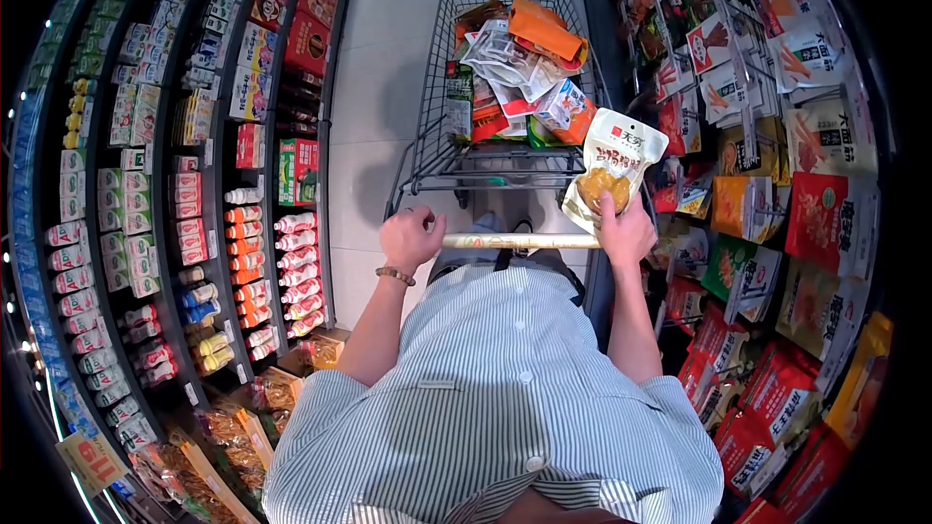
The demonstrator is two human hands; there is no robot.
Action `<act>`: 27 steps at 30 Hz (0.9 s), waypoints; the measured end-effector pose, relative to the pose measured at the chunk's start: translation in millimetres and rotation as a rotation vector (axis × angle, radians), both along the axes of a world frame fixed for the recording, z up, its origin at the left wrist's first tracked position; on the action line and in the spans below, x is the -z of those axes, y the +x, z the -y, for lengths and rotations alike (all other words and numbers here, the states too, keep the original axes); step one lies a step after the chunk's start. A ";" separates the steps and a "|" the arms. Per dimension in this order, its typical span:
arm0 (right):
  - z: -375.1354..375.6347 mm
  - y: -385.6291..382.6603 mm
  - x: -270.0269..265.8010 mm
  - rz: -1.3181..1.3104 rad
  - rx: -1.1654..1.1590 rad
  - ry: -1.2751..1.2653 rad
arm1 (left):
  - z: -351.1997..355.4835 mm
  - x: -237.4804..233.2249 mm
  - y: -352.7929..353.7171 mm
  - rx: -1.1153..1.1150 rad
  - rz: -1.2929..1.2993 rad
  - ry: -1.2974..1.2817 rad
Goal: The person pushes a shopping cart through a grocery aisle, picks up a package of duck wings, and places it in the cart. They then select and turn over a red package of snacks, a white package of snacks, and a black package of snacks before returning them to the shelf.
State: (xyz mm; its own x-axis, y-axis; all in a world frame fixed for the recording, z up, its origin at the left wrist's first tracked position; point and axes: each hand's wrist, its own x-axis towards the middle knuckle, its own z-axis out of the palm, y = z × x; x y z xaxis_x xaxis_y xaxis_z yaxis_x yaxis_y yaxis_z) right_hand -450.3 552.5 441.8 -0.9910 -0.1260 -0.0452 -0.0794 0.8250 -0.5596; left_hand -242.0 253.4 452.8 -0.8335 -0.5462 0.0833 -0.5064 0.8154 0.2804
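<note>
My right hand (pixel 626 230) grips the lower part of a cream-coloured snack pouch (pixel 615 160) with a yellow-brown food picture, its thumb across the front. The pouch is upright near the right end of the cart's handlebar (pixel 524 241). At the handlebar's left end is my left hand (pixel 414 235), its fingers curled and a beaded bracelet on the wrist; whether it grips the bar is unclear. Beyond the handlebar, a wire shopping cart (pixel 427 121) holds several packages, among them an orange bag (pixel 546 31) on top and a clear-looking pack (pixel 505 56).
Left of the cart, shelves (pixel 173 199) carry bottles, cartons and red boxes. Hanging snack packets (pixel 820 218) line the right side. Trays of packaged food (pixel 233 437) stand at the lower left. Pale floor tiles (pixel 374 49) show beside the cart.
</note>
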 end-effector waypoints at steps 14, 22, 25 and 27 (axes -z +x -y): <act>71.5 -92.4 -5.2 -0.052 0.011 0.029 | 75.1 -7.4 -97.2 0.011 -0.085 -0.089; 99.2 -143.2 -6.9 -0.026 0.053 -0.043 | 107.9 -25.7 -149.3 0.101 0.070 0.051; 103.2 -158.0 -2.8 0.023 0.078 -0.137 | 117.8 -26.5 -160.1 0.154 0.122 0.044; 101.3 -171.2 4.2 0.114 0.071 -0.382 | 118.0 -28.1 -166.8 0.162 0.127 0.042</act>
State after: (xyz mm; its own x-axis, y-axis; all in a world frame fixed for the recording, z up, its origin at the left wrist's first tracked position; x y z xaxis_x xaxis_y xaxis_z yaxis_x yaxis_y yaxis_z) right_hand -621.5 451.2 437.5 -0.9892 -0.0863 -0.1181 0.0504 0.5569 -0.8290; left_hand -408.8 135.4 480.9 -0.9131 -0.4049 -0.0480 -0.4030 0.8781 0.2579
